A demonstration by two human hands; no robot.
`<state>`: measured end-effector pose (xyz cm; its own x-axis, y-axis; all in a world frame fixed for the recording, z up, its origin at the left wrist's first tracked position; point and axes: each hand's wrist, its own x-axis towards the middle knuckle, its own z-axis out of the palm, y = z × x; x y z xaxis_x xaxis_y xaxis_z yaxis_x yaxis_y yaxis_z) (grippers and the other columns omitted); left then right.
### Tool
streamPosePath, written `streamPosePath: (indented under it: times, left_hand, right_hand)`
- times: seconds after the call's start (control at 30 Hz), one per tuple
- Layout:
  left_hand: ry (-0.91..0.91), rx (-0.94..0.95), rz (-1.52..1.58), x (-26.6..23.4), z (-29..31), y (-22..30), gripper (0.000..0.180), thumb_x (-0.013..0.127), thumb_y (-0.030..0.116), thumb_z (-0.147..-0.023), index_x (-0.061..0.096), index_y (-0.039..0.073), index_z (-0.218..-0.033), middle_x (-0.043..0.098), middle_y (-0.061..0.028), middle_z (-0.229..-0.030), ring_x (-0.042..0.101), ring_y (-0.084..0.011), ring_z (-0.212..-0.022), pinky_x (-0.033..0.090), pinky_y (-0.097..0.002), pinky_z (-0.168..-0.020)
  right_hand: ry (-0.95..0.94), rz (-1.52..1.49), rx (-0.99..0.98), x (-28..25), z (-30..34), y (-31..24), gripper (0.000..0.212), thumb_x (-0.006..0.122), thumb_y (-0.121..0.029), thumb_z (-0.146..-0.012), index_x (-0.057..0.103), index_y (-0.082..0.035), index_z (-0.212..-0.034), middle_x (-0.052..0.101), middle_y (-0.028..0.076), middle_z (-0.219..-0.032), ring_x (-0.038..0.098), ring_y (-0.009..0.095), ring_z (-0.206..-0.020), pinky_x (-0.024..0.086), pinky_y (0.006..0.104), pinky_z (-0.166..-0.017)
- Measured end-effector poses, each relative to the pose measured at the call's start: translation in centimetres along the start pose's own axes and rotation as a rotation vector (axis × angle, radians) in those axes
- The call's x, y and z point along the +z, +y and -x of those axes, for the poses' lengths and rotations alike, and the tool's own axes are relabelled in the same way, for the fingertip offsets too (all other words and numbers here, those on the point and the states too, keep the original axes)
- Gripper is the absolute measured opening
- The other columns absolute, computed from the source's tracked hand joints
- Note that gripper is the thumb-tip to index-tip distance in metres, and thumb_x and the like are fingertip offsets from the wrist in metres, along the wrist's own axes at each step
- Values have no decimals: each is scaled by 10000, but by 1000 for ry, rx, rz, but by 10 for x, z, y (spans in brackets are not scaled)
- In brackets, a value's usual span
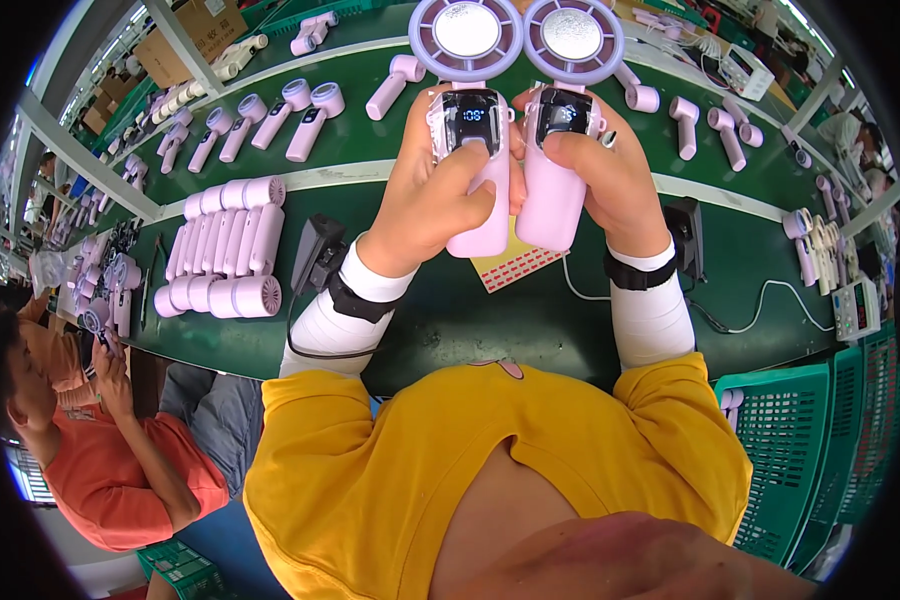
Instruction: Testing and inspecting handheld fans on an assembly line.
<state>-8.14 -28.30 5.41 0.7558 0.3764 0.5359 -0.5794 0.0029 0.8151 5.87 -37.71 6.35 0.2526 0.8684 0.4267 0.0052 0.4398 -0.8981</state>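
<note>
Lilac plastic, smooth and rounded, for the left fan (478,225) and the right fan (553,205), both handheld, with thick grips tapering softly to blunt ends. Glossy black display panels (470,118) on the fronts, lit with pale characters; crinkled clear film (436,130) around the left one. Ring-shaped heads (425,30), slotted and ribbed in deeper purple, around grainy silver discs (468,28).

Perforated green plastic crate (782,405) off the near right corner of the surface (440,345), with a few lilac pieces (732,402) visible inside; remaining contents hard to see. Brown cardboard box (192,42) beyond the far left edge, contents hidden.

Along the left part of the surface, a tight block of packed fans (225,245), grips side by side, drum-shaped heads in rows at both ends. Pale, hard-edged rail (350,175) along the far edge. Flat yellow sheet (520,265) with rows of red marks, partly hidden behind the raised fans.

Left hand (432,200) closed around the left fan, thumb bent across the front near the display. Right hand (610,180) wrapped around the right fan, thumb at the display's lower edge. Both fans raised side by side between the palms, above mid-surface, heads beyond the fingers.
</note>
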Motion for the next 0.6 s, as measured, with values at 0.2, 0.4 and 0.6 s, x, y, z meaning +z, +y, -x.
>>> streamPosePath:
  times: [0.2,0.4,0.6]
  left_hand:
    - [63,-59,199,-14,-1,-17,487,431,-12,-726,217,3,-1163,506,-140,-898,564,-185,-679,493,-337,-613]
    - [197,-539,-41,-50,29,-59,415,498,139,-790,299,29,-1137,485,-165,-881,565,-195,-657,491,-328,-561]
    - [26,-387,-937,-73,60,-97,330,466,253,-820,396,23,-1046,471,-199,-833,547,-300,-605,464,-362,-575]
  right_hand:
    - [-18,-95,145,-5,-11,16,342,576,-176,-745,507,-2,-1031,566,52,-873,541,110,-751,439,243,-655]
    - [-136,-3,561,-33,-8,81,331,641,-307,-756,537,-57,-947,507,-40,-697,383,13,-502,254,153,-407]
    - [-276,2,781,-39,7,123,345,614,-363,-757,571,-36,-856,498,-11,-593,363,37,-444,229,186,-390]
